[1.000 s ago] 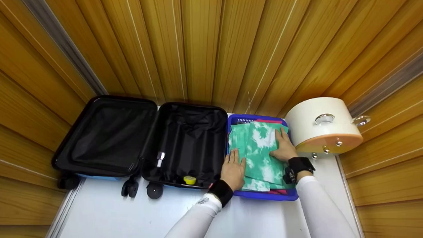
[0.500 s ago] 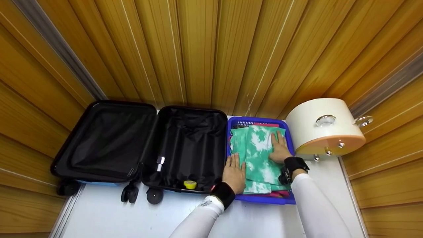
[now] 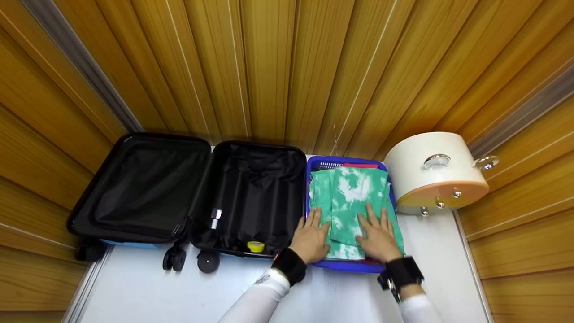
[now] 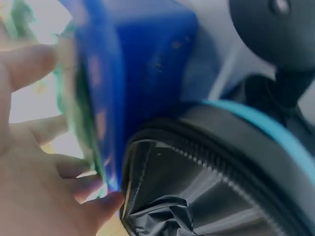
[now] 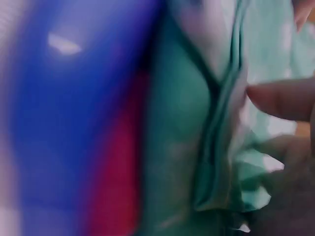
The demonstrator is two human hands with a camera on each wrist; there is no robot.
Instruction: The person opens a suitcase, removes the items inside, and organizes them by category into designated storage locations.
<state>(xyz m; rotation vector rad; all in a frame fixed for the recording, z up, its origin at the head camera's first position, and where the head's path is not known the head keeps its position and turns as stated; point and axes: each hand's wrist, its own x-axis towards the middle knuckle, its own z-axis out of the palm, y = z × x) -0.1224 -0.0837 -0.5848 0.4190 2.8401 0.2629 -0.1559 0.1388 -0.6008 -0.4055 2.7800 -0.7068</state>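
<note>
A folded green-and-white tie-dye cloth point(image 3: 356, 193) lies on top of other fabric inside a blue basket point(image 3: 350, 267). My left hand point(image 3: 310, 240) rests at the left near part of the cloth, fingers extended; in the left wrist view its fingers point(image 4: 32, 66) reach along the basket's side. On the near right part of the cloth is my right hand point(image 3: 379, 237), fingers spread. The right wrist view, blurred, has its thumb point(image 5: 280, 98) by the layered folds of the cloth point(image 5: 236, 123). Pink fabric point(image 5: 118, 167) shows between cloth and basket rim.
Left of the basket lies a black-lined suitcase point(image 3: 260, 193), both halves spread flat, with wheels towards me. A yellow round item point(image 3: 256, 246) sits inside its right half. A cream rounded cabinet point(image 3: 426, 161) with silver knobs stands right of the basket, before a wood-panel wall point(image 3: 269, 67).
My right hand has slid from the cloth's upper right part down to its near edge. My left hand has shifted only slightly. Cloth and basket stay in about the same place.
</note>
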